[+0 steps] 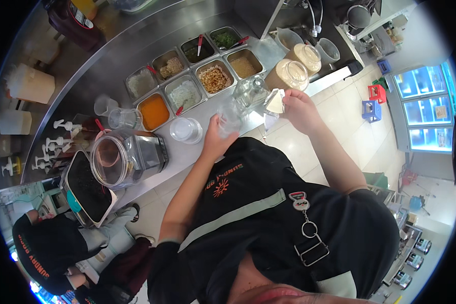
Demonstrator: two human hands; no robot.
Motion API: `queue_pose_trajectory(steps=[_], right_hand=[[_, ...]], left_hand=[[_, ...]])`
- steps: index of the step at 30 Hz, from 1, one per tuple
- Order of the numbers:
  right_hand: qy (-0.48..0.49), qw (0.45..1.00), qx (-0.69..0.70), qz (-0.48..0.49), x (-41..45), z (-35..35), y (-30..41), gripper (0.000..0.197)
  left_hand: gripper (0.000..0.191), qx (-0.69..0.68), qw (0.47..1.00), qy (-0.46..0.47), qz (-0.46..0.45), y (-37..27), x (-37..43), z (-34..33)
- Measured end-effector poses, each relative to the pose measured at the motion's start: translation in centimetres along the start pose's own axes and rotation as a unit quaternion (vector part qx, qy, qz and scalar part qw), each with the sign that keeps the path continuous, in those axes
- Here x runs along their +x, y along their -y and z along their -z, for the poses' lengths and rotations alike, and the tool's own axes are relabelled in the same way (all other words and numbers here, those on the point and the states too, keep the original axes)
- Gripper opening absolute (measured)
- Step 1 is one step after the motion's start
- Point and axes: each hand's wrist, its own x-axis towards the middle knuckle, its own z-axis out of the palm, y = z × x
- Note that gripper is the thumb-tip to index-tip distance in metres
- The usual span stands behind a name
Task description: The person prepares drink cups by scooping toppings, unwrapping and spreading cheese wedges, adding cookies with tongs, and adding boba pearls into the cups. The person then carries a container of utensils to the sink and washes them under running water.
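Observation:
My left hand is wrapped around a clear plastic cup, tilted and slightly blurred, above the front edge of the steel counter. Between the fingers of my right hand is a pale cheese triangle in partly peeled foil. A flap of the foil hangs below it. Just behind the cup and the cheese lies or stands a clear glass jar or bottle; its full shape is partly hidden. Left of my left hand, a white-lidded clear tub or stack of cups sits on the counter.
Steel topping pans, including orange sauce, nuts and white jelly, line the counter. Two large jars stand right. A big clear canister lies left, near pump bottles. Two people work at lower left.

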Motion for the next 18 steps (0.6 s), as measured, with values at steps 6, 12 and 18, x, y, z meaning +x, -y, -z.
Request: queue_pose_trajectory(steps=[6, 12, 18], right_hand=[[0.13, 0.931, -0.315, 0.132, 0.3, -6.7, 2.3, 0.003], [0.448, 0.626, -0.521, 0.368, 0.4, -14.0, 1.9, 0.013], [0.586, 0.611, -0.484, 0.221, 0.8, -16.4, 0.4, 0.012]], left_hand=[[0.068, -0.194, 0.967, 0.131, 0.103, -15.7, -3.9, 7.5], [0.066, -0.279, 0.923, 0.238, 0.117, -18.4, -5.0, 11.0], [0.067, -0.257, 0.921, 0.241, 0.167, -19.2, -7.7, 14.0]])
